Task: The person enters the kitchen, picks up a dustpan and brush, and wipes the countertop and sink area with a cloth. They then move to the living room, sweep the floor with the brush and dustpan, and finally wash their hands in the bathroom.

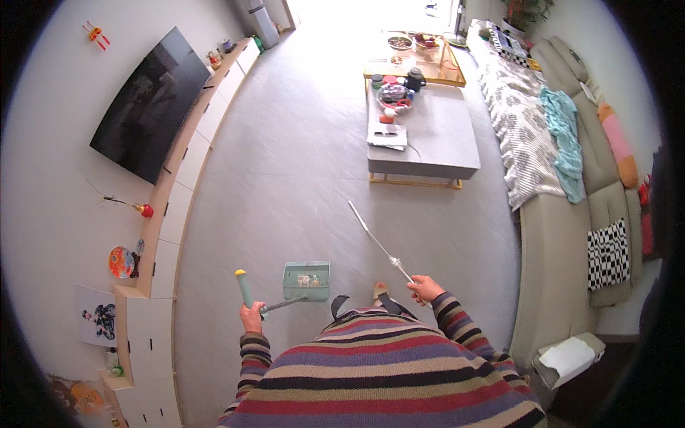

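Observation:
My left hand [251,316] grips the green upright handle of a long-handled dustpan [306,292], just below its yellow tip. A grey tube runs from the handle to the pan, which is at the floor in front of me. Small pale debris [309,280] lies inside the pan. In my right hand [426,289] is a slim metal pole [381,245] with a white collar partway along and a thicker pale section at its far end. The pole slants forward and left over the floor. Which tool it belongs to cannot be told.
A grey coffee table [439,128] stands ahead, with a glass-topped table [409,67] behind it holding bowls. Along the right runs a beige sofa [551,257] with covers and cushions. A low white cabinet [179,203] lines the left wall below a television [155,107]. Grey floor [289,160] lies between.

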`<state>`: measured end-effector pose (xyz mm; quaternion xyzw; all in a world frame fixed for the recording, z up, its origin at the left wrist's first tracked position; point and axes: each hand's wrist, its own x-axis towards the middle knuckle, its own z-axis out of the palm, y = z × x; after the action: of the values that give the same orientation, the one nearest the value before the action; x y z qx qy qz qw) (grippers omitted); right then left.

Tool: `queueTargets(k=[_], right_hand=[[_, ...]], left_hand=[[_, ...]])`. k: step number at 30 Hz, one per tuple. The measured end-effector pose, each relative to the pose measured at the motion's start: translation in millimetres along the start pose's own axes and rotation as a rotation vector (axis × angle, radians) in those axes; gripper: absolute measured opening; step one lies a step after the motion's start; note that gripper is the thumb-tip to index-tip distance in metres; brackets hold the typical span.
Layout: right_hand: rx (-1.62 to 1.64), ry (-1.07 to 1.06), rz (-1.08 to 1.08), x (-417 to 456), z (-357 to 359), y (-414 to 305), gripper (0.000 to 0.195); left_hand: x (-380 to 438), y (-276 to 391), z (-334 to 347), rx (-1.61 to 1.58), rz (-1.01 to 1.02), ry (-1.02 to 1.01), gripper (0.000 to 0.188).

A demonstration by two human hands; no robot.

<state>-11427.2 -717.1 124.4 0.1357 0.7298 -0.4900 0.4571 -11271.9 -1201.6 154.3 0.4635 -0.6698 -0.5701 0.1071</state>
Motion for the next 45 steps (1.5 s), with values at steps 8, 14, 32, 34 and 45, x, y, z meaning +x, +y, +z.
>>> queueTargets(k=[8, 14, 32, 34, 45], right_hand=[[0.037, -0.124, -0.025, 117.4, -26.5, -201.1, 0.030], [0.305, -0.107, 0.011, 231.1, -25.8, -299.5, 0.026], [0.517, -0.008, 0.039, 512.7, -160.5, -621.7, 0.019], [0.577, -0.066, 0.076, 554.9, -166.9, -677.1, 0.018], [0.612, -0.085, -0.003, 706.6, -237.1, -954.8, 0.019]], left_hand=[[117.7, 63.0, 23.3, -0.165, -0.044, 0.228, 0.018], [268.6, 110.6, 80.5, -0.220, -0.039, 0.289, 0.016], [676.1, 352.2, 291.9, -0.311, -0.022, 0.106, 0.014], [704.0, 399.0, 310.5, -0.288, -0.037, 0.108, 0.015], [884.3, 613.4, 439.6, -0.336, -0.176, -0.177, 0.029]])
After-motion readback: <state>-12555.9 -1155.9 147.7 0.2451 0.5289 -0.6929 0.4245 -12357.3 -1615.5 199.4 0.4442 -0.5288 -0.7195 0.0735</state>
